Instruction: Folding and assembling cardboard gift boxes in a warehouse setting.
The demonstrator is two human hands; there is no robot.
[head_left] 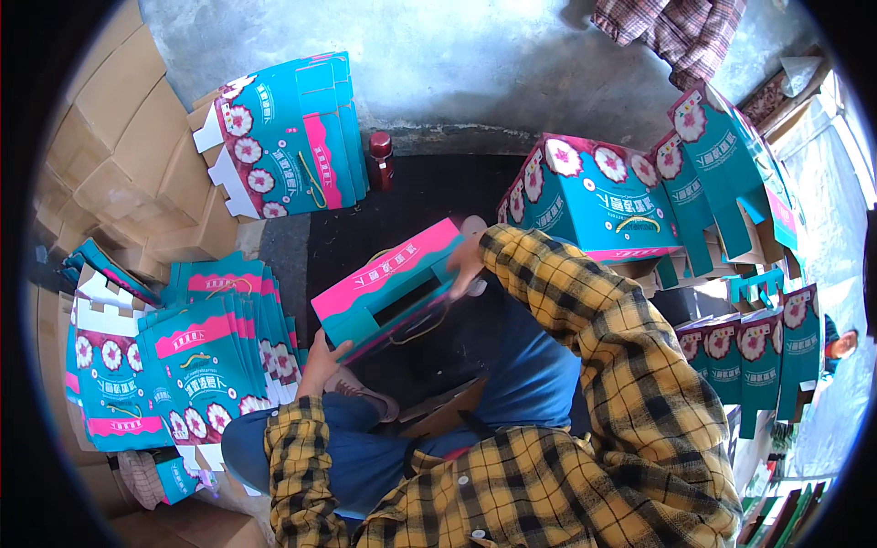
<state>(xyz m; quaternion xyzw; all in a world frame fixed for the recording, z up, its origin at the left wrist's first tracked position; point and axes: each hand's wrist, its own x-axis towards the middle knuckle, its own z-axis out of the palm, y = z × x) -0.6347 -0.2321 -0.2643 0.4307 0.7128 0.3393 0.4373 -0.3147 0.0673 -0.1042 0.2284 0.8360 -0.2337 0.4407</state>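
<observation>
Over my lap I hold a teal and pink carton (388, 265), tilted with its left end lower. A dark slot runs between the flaps on its near side, and a yellow cord handle (422, 334) hangs there. My left hand (320, 363) grips the lower left corner, thumb on the near face. My right hand (467, 265) is closed on the right end, beside pale rounded flaps; some of its fingers are hidden behind the carton. My legs and one shoe (364, 395) show underneath.
Flat cartons (196, 342) lie piled at left; more (283, 137) lean at the back beside a red thermos (380, 160). Brown boxes (119, 119) are stacked far left. Folded-up cartons (621, 196) stand at right, with a row (758, 352) below. Another person (840, 344) shows at the right rim.
</observation>
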